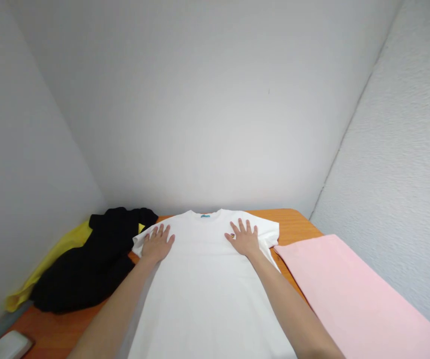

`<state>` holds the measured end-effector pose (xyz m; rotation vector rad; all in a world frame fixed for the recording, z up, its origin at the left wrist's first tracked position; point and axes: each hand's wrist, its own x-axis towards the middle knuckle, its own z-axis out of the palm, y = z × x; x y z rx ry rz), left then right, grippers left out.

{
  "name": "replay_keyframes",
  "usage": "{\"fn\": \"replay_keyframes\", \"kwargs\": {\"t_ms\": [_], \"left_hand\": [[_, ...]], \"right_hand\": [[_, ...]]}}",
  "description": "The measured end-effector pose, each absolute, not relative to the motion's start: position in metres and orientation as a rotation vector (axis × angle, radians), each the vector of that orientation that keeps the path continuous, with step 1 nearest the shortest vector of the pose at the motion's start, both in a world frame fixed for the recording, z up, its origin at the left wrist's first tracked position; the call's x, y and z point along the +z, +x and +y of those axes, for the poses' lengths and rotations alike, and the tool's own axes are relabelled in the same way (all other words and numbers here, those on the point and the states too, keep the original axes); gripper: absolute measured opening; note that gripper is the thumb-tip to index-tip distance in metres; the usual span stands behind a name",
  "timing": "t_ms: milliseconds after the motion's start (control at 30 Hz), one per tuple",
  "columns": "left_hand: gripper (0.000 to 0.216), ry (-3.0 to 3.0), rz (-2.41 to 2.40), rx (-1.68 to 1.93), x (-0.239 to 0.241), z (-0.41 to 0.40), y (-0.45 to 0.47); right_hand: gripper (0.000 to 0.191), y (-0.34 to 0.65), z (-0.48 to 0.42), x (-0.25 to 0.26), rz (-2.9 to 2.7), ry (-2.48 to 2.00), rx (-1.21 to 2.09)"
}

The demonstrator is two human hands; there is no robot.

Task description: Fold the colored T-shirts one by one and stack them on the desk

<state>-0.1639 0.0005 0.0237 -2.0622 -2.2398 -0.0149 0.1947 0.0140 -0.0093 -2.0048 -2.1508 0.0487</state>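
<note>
While left hand and right hand lie spread flat, uneven drag could crease the white short-sleeved fabric T-shirt beneath.

I find the T-shirt spread along the middle of the worktop, its collar toward the back wall and its near end running out of my view. The left hand rests on it beside the left sleeve; the right hand rests on it near the right sleeve. Left of the T-shirt, a heap of clothing lies by the left wall. Before the heap I note an unidentified object. On the right, a cloth lies between T-shirt and right wall.
</note>
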Motion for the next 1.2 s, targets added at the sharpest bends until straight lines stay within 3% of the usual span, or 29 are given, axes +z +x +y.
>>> {"fn": "replay_keyframes", "kwargs": {"t_ms": [233,433,633,800,933,1033,1200], "left_hand": [[0.055,-2.061,-2.073,-0.064,0.047,-0.018,-0.144],[0.054,-2.162,-1.643,-0.334,0.075,-0.074,-0.116],[0.055,-2.119,-1.971,-0.311,0.075,-0.179,-0.182],[0.054,-2.079,-2.281,-0.229,0.071,-0.260,-0.212],[0.065,-2.032,-2.485,-0.152,0.069,-0.292,-0.187],[0.060,-2.050,-2.489,-0.107,0.070,-0.297,-0.164],[0.048,-1.960,-2.379,0.036,0.066,-0.302,-0.149]], "right_hand": [[0.067,0.194,0.005,0.002,-2.157,-1.966,0.027],[0.053,0.208,-0.033,0.048,-2.039,-1.761,-0.079],[0.032,0.288,-0.103,0.087,-1.868,-1.886,0.084],[0.036,0.320,-0.194,0.071,-1.909,-2.103,0.102],[0.030,0.306,-0.245,0.038,-1.993,-2.222,-0.197],[0.027,0.294,-0.262,0.026,-1.978,-2.249,-0.344],[0.023,0.292,-0.271,0.032,-1.943,-2.255,-0.191]]}}
